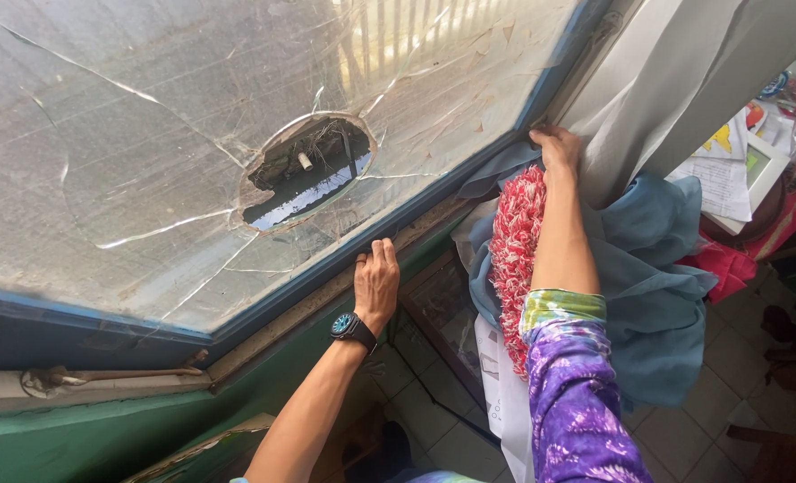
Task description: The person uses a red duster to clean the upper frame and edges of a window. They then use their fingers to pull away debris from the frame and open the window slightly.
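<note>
A dusty, cracked window pane (147,152) with a jagged hole (306,170) fills the upper left. My left hand (376,282), with a black watch on its wrist, rests flat on the blue window frame (326,277) just below the hole. My right hand (557,148) reaches up to the frame's far corner and touches it beside a white curtain (675,80). A red and white fluffy duster (516,250) lies against my right forearm; whether that hand grips it is hidden.
Blue cloth (657,295) hangs below the curtain. Papers and a framed item (738,170) sit on a surface at the right. A green wall (85,429) runs under the sill. Tiled floor (684,438) lies below.
</note>
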